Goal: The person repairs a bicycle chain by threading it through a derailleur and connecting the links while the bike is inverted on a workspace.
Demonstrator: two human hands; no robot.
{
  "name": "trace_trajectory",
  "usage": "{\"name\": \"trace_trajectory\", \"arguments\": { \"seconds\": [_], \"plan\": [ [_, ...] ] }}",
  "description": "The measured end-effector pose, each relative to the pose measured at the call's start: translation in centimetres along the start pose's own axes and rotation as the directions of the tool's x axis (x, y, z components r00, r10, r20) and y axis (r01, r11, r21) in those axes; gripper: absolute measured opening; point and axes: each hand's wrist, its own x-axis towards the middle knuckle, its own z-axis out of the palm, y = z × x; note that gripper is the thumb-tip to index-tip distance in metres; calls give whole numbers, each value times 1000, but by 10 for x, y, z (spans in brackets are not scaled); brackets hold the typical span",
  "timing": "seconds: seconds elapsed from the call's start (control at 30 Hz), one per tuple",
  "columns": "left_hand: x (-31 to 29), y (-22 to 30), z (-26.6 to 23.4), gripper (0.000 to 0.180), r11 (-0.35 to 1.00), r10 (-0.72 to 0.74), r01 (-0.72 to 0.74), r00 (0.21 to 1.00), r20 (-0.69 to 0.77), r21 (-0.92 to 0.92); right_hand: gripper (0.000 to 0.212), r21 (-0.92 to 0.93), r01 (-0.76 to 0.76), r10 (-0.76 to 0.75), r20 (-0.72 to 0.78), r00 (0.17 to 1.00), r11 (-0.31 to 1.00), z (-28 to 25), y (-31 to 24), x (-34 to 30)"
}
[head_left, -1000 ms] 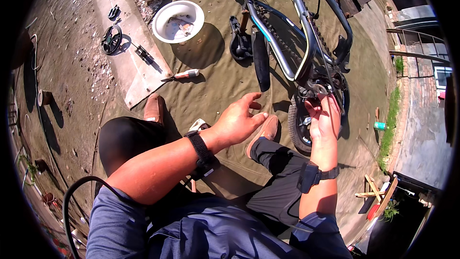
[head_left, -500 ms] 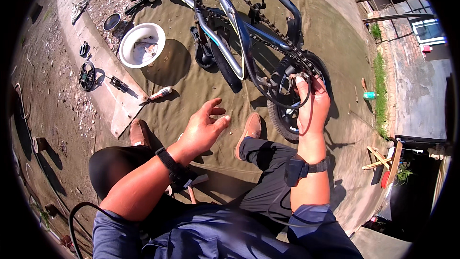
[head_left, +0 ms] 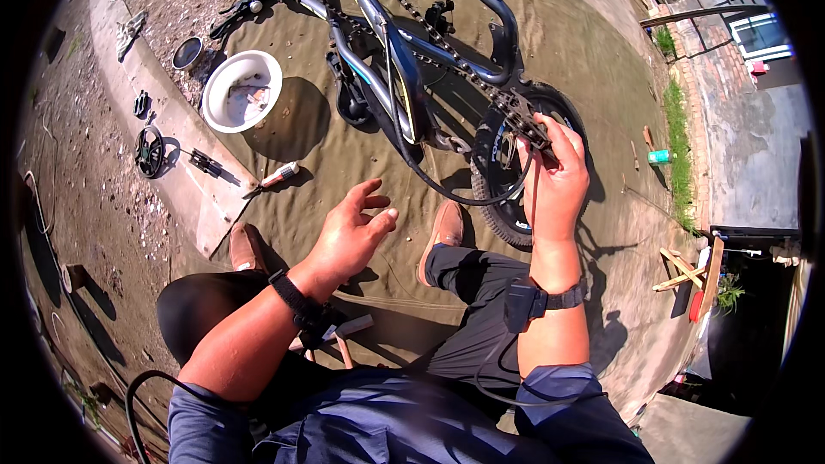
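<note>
A blue-grey bicycle frame (head_left: 382, 43) stands on the ground cloth ahead of me, its chain (head_left: 447, 56) running along the stay to the rear derailleur (head_left: 518, 112). My right hand (head_left: 559, 172) has its fingers closed around the derailleur's lower end; the palm side hides part of the grip. From the frame a black cable (head_left: 464, 201) loops down to that hand. Below it a detached wheel (head_left: 494, 176) lies on the cloth, partly covered by hand and derailleur. In mid-air over the cloth, my left hand (head_left: 348, 236) is open, thumb and fingers apart, holding nothing.
At left on the cloth are a white basin (head_left: 243, 92) with small parts, a screwdriver-like handle (head_left: 280, 174), a black ring-shaped part (head_left: 149, 152) and a pedal-like part (head_left: 204, 163). A hammer (head_left: 344, 331) lies between my legs. Planks (head_left: 683, 271) lean at far right.
The derailleur now shows more plainly above my right fingers, which have shifted slightly up and around it. My left hand has drifted slightly left. The whole view has shifted a little.
</note>
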Motion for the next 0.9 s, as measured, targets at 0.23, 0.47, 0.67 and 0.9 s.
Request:
{"name": "trace_trajectory", "arguments": {
  "seconds": [0.23,0.47,0.67,0.9],
  "plan": [
    [-1,5,0,64,1000,-2,2,1000,-6,20,45,-51,55,-56,-28,998,997,0,11,0],
    [0,5,1,63,1000,-9,9,1000,-5,14,46,-8,67,-67,-40,997,998,1,17,-1],
    [-3,13,0,62,999,-31,31,1000,2,20,45,-37,91,-93,-43,995,995,0,17,-1],
    [-1,9,0,63,1000,-21,21,1000,-1,19,44,-58,38,-40,-34,999,998,-1,5,0]
  ]
}}
